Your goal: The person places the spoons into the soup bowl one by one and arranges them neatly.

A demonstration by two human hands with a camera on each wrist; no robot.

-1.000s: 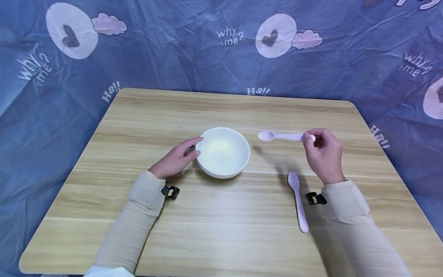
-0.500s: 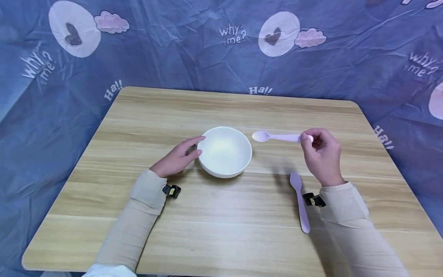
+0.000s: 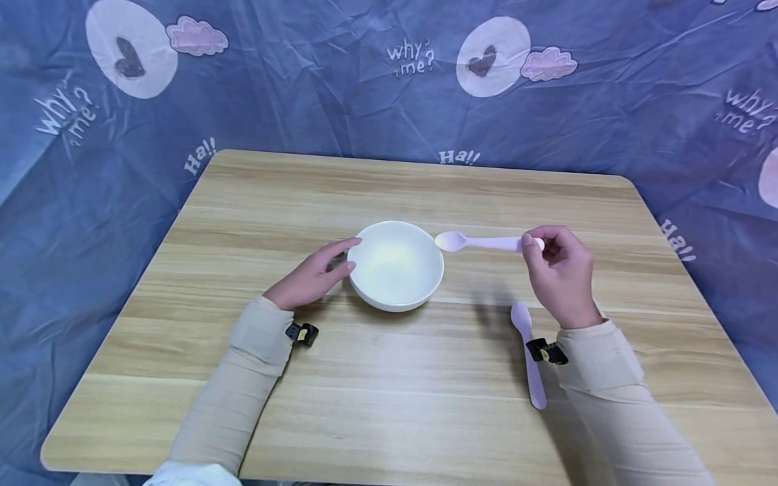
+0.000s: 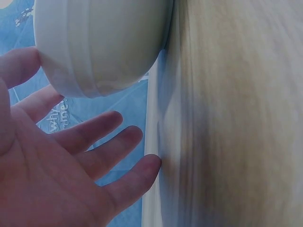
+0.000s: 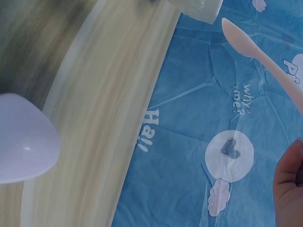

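Note:
A white round bowl (image 3: 395,266) stands upright on the wooden table. My left hand (image 3: 313,275) is at its left side, thumb and index fingertip right at the rim; the left wrist view shows the other fingers spread and straight below the bowl's wall (image 4: 104,47). In my right hand (image 3: 560,273) the handle end of a lilac spoon (image 3: 486,242) is pinched between thumb and fingers. This spoon lies level in the air, its head pointing left and overlapping the bowl's right rim in the head view. A second lilac spoon (image 3: 530,358) lies on the table below my right hand.
The wooden table (image 3: 389,418) has rounded corners and a far edge against a blue printed cloth (image 3: 304,81). A black wrist camera (image 3: 547,351) on my right sleeve partly covers the lying spoon.
My right hand has moved a little left with the spoon, bringing its head from a gap beside the bowl up to the rim. The left hand keeps its place at the bowl.

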